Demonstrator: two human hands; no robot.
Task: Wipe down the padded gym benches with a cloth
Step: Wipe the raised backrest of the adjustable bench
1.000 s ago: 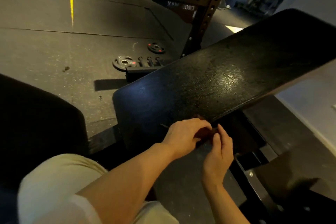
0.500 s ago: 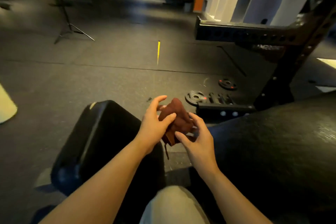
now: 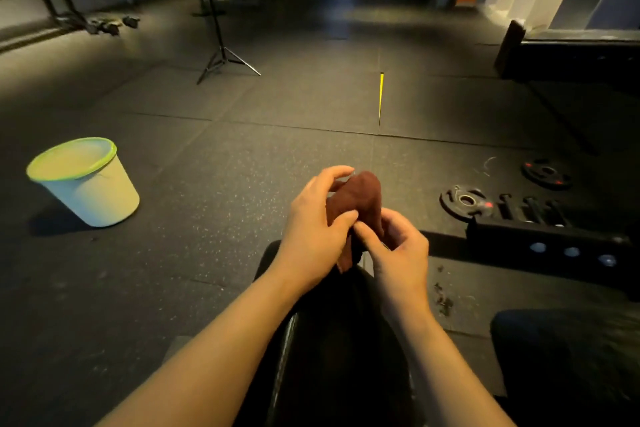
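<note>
Your left hand (image 3: 317, 229) curled its grip around a bunched reddish-brown cloth (image 3: 360, 201), thumb pressed against the front of the fabric and fingers arched over its top. Your right hand (image 3: 398, 253) pinched the lower part of the same cloth, thumb and fingertips closed on the fabric just beside your left thumb. A loose end of the cloth hung down between your wrists. You held the cloth up in the air, above the near end of a black padded surface (image 3: 332, 340) that ran under your forearms toward the bottom of the view. A second dark pad (image 3: 568, 364) sat at the lower right. Further right, two black weight plates (image 3: 464, 201) lay flat on the rubber floor (image 3: 207, 218) beside a black rack base (image 3: 554, 243). Well to the left, a pale bucket (image 3: 93, 191) with a green rim stood tilted on the floor. Beyond it rose a tripod stand (image 3: 221, 55), and a thin yellow line (image 3: 381, 97) marked the floor ahead.
</note>
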